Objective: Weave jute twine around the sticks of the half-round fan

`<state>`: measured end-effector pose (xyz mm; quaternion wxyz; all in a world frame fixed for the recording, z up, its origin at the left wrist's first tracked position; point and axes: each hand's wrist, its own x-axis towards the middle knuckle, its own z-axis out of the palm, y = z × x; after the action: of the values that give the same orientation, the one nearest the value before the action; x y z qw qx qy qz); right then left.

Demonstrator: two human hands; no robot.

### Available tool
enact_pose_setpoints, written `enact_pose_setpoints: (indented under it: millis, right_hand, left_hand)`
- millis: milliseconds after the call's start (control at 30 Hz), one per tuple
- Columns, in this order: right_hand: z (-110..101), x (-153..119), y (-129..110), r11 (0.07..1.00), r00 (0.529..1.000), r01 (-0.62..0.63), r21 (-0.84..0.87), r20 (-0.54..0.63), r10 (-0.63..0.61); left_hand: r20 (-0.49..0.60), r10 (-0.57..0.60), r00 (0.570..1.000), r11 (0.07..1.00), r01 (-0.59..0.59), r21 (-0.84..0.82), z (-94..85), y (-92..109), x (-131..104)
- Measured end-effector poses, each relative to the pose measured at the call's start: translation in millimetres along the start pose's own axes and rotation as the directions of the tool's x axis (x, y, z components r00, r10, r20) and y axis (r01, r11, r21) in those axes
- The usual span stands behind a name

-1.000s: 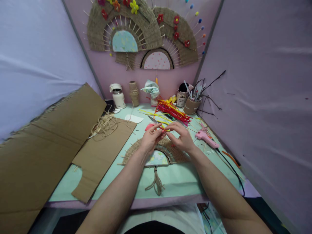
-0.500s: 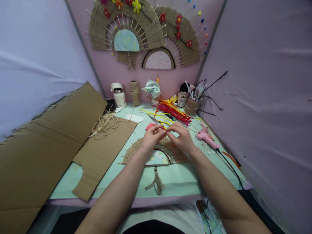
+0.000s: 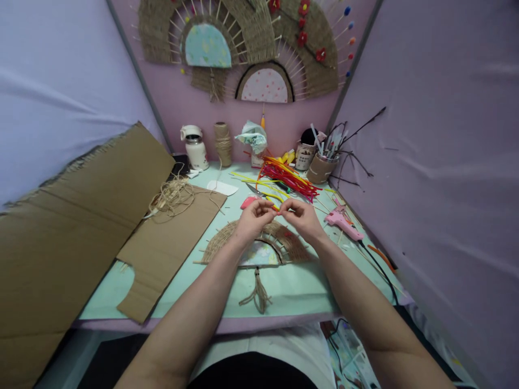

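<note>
My left hand [image 3: 255,219] and my right hand [image 3: 300,217] meet fingertip to fingertip above a woven twine fan [image 3: 221,243]. Both are pinched around something small and reddish, too small to make out. The fan lies on the mint table cover, with a pale floral half-circle [image 3: 259,255] at its centre and a twine tassel [image 3: 257,292] below. Just behind my left hand sits a pink-red object [image 3: 249,202]. Scissors [image 3: 254,189] and yellow fuzzy stems [image 3: 271,196] lie beyond my fingers.
Red and orange stems [image 3: 292,181] are heaped behind. A pink glue gun [image 3: 344,224] with a black cord lies right. Cardboard [image 3: 174,243] holds tangled twine [image 3: 174,199] at left. At the back stand a white bottle [image 3: 197,152], a twine spool [image 3: 223,145] and a pen jar [image 3: 321,168].
My fingertips have shifted slightly, and a small reddish bit now shows between them. The view has tilted down a little, so the scene sits higher.
</note>
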<state>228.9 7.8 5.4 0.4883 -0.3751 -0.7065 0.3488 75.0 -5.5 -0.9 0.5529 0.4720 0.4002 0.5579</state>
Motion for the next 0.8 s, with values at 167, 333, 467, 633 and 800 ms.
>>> enact_pose_setpoints:
  millis: [167, 333, 467, 633, 800]
  right_hand:
    - [-6, 7, 3, 0.866, 0.959, -0.224, 0.447, -0.057, 0.277]
    - [-3, 10, 5, 0.813, 0.933, -0.284, 0.509, -0.050, 0.357]
    - [-1, 9, 8, 0.808, 0.932, -0.299, 0.508, -0.025, 0.361]
    - [3, 5, 10, 0.938, 0.966, -0.238, 0.253, -0.036, 0.255]
    - [7, 2, 5, 0.944, 0.963, -0.267, 0.195, 0.027, 0.267]
  left_hand:
    - [-0.044, -0.133, 0.990, 0.966, 0.119, -0.231, -4.0, 7, 0]
    - [0.077, -0.288, 0.955, 0.834, 0.289, -0.470, -6.9, 10, -1]
    - [0.093, -0.289, 0.953, 0.830, 0.297, -0.472, -5.6, 7, -1]
    - [0.054, -0.261, 0.964, 0.901, 0.263, -0.344, -0.3, 1, -3]
    - [0.024, -0.201, 0.979, 0.957, 0.202, -0.207, 1.8, -3, -4]
